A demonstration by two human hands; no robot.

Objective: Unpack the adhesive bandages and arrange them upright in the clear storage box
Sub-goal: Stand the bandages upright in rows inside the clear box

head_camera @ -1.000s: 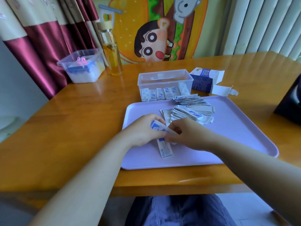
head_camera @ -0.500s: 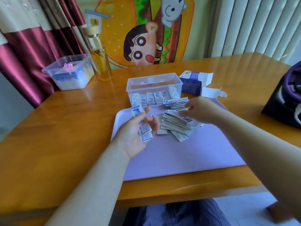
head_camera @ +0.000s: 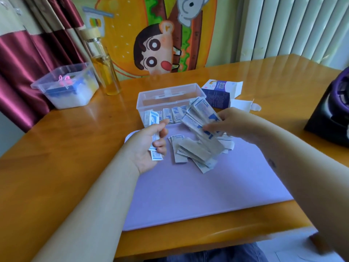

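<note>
My left hand (head_camera: 149,144) holds a few white-and-blue wrapped bandages (head_camera: 154,129) upright, just in front of the clear storage box (head_camera: 171,91). Several bandages stand upright in a row (head_camera: 167,116) against the box's near wall. My right hand (head_camera: 229,122) grips a thick fanned bundle of bandages (head_camera: 199,115), lifted above the loose pile (head_camera: 194,150) on the lilac tray (head_camera: 198,195). The bundle partly hides the box's right near corner.
The opened blue-and-white bandage carton (head_camera: 219,92) lies right of the box. A second plastic tub (head_camera: 66,86) and a glass bottle of yellow liquid (head_camera: 103,67) stand at the back left. A dark purple-black object (head_camera: 332,108) sits at the right table edge.
My left hand lifted a few bandages off the tray and carried them toward the box. My right hand moved to the pile and raised a bundle from it.
</note>
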